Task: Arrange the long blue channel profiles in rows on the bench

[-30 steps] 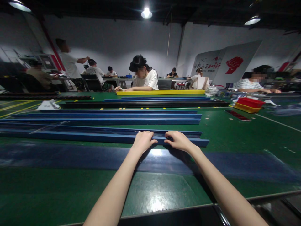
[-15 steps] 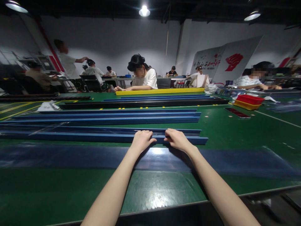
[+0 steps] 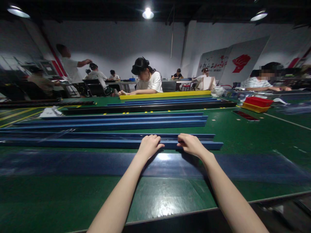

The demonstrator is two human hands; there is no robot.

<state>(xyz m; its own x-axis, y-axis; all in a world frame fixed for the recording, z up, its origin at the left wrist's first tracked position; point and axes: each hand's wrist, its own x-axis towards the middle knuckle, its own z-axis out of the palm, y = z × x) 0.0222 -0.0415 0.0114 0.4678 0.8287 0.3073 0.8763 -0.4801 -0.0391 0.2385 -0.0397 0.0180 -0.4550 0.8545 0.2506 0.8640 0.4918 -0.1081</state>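
At the far right of the green table (image 3: 252, 145), a red tray (image 3: 259, 101) is sitting on a yellow tray (image 3: 255, 108); what they are holding is too small to make out. The blue channel (image 3: 80, 142), itself a long trough opening upward, is lying across the near half of the table. Its long axis is running left to right, the right end stopping just past the right hand (image 3: 191, 144) and the left end running out of view. Both hands are reaching over its near wall: the left hand (image 3: 150, 145) and the right hand are each keeping a narrow grasp, fingers curling inside and thumb in front; how hard they are pressing cannot be told. A bluish clear strip (image 3: 73, 163) is lying nearer, roughly parallel, under the forearms. Other blue channels (image 3: 136, 123), a black channel (image 3: 155, 108) and a yellow channel (image 3: 165, 94) are stretching left to right farther off. On the far right, a panel (image 3: 218, 71) is showing a red fist (image 3: 241, 63) beside black and red characters, too blurred to read.
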